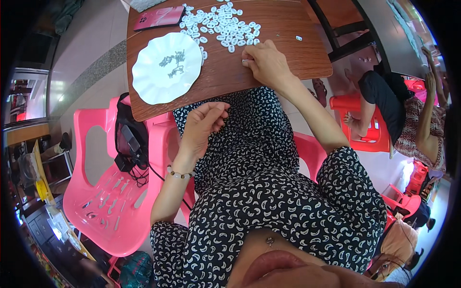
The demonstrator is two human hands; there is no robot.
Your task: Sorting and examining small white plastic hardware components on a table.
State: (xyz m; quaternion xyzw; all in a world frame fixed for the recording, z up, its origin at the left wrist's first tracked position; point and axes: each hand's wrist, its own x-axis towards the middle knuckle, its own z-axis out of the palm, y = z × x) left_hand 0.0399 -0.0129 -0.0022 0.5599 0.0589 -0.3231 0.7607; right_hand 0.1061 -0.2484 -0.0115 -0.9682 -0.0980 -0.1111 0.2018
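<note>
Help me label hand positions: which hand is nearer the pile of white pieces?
Right. The right hand is over the tabletop, close to the near right side of the pile; the left hand is off the tabletop's near edge, above the lap.

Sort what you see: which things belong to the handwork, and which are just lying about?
Likely in use: white oval pieces by the right hand; grey bits; white plate.
Likely lying about: pink phone; black bag on the pink chair.

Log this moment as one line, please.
Right hand: fingers down at table, beside white pieces; Left hand: above lap, fingers curled, contents unclear; White plate: holds small grey pieces
</note>
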